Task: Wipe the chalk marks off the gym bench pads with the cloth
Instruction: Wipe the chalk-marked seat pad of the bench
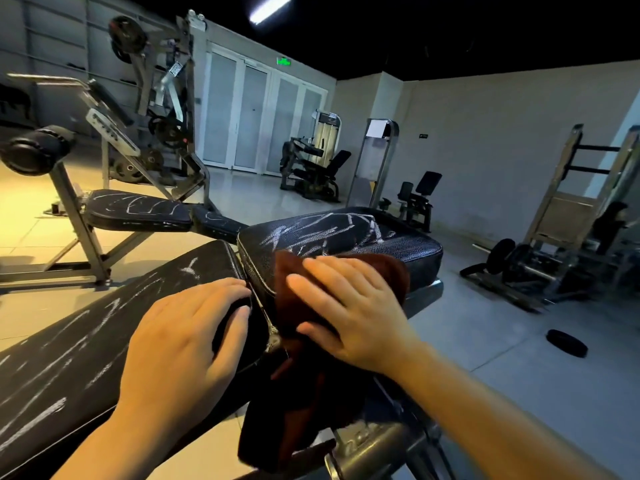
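A black gym bench fills the foreground. Its long back pad (79, 344) runs to the lower left and carries many white chalk streaks. The shorter seat pad (381, 237) lies beyond it, scribbled with chalk on its far half. A dark brown cloth (298, 303) lies over the seat pad's near edge and hangs down in front of the frame. My right hand (349, 313) presses flat on the cloth with fingers spread. My left hand (183, 344) rests on the end of the back pad, fingertips at the gap between the pads.
A second bench (138, 209) with chalk marks stands at the left behind mine, with a weight machine (156, 109) beyond it. A metal frame bar (381, 448) sits just below my right arm. A barbell rack (540, 258) and a loose weight plate (566, 342) lie to the right.
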Motion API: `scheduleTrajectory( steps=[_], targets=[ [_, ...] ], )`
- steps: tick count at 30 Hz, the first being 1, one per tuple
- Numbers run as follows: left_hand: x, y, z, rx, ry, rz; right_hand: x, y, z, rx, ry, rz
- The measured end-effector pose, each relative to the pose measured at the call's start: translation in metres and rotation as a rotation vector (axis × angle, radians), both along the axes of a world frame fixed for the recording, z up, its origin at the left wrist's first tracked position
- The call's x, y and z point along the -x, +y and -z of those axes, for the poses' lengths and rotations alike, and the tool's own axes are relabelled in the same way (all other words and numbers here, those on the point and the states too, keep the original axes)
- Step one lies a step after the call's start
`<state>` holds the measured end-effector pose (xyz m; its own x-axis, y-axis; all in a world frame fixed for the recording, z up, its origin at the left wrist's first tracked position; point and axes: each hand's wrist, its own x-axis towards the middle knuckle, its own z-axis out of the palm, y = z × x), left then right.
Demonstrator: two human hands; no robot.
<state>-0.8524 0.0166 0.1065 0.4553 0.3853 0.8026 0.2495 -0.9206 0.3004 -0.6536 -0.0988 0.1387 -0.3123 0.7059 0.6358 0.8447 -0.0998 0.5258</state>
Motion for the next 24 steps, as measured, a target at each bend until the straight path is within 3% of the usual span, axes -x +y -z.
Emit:
scheduleTrajectory(
  steps=[6, 10, 19, 24],
  targets=[
    [0.0, 0.001, 0.001, -0.013, -0.008, 0.007, -0.076, -0.054, -0.029, -0.087, 0.218, 0.291],
    [-0.003, -0.002, 0.001, -0.013, -0.011, -0.028, -0.06, -0.049, -0.019, -0.159, 0.297, 0.372],
    [-0.002, -0.003, 0.002, -0.011, -0.016, -0.038, 0.005, 0.012, 0.002, -0.075, -0.04, -0.058],
    [-0.001, -0.001, 0.004, -0.019, -0.011, -0.018, -0.046, -0.016, -0.009, -0.152, 0.026, 0.034]
  ],
)
